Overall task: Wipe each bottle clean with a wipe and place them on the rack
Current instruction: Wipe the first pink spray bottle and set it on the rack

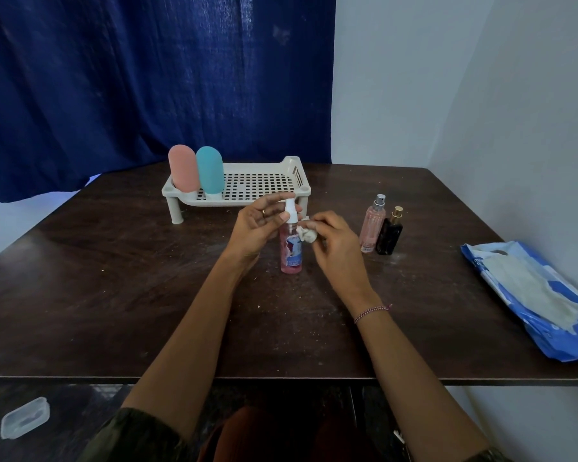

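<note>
before the white plastic rack (302,190), left hand (254,225) pinches the pink spray bottle (291,258) at its neck, probably light, slick; right hand (337,241) clutches a crumpled wipe (307,234).

This looks like a plain room in a home, set up in a corner where a dark blue curtain (147,78) hangs beside bare pale walls (397,78). A worn dark wooden table (114,295) carries household toiletries: a pink travel bottle (182,168) and a teal travel bottle (209,170) on a cream plastic rack (264,185), a pink perfume bottle (371,228), a black perfume bottle (389,236) and an open blue pack of wet wipes (531,295). A small clear plastic box (24,417) lies on the floor below.
</note>
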A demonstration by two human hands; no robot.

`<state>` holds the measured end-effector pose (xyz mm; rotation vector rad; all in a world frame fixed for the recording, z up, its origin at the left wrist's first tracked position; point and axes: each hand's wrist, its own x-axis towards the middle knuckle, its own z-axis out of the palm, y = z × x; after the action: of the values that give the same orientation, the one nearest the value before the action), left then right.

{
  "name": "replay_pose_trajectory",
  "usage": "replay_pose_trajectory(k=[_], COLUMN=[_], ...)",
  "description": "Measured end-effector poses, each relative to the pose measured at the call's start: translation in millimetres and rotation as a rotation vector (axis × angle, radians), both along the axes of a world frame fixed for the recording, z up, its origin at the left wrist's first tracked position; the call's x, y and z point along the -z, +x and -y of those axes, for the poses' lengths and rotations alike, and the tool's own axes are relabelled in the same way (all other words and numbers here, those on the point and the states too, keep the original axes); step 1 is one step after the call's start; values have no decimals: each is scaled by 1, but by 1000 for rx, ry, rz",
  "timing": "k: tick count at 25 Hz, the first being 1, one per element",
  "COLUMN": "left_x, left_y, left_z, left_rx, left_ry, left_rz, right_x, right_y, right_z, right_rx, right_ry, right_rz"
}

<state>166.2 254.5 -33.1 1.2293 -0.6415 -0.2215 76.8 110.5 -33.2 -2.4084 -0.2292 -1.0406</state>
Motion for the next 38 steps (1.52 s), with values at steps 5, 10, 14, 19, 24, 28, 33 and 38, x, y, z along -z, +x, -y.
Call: replay_pose_trajectory(k=[5,10,14,19,24,28,33,38], left_x=[0,0,1,0,-1,-2,-4,-4], left_y=[1,2,4,4,3,2,0,0], left_z=[0,-1,-2,-3,-2,-2,-4,-4], left_rx=[-13,6,21,18,22,-27,-212,-284], left_ry=[-18,-19,-27,-60,-48,-24,60,75], left_rz=[5,23,7,-18,-25,-49,30,20], right_x=[2,3,1,5,3,4,6,7], right_y=[0,3,1,-1,1,1,0,3], right_z=[-9,-7,-4,-9,-4,-9,-10,-8], right_rx=[-58,-83,-130,-232,-162,-171,-186,-140], right_ry=[-81,-21,62,-23,-3,-50,-140,-101], right_rz=[58,47,10,-14,-21,-17,-60,-81])
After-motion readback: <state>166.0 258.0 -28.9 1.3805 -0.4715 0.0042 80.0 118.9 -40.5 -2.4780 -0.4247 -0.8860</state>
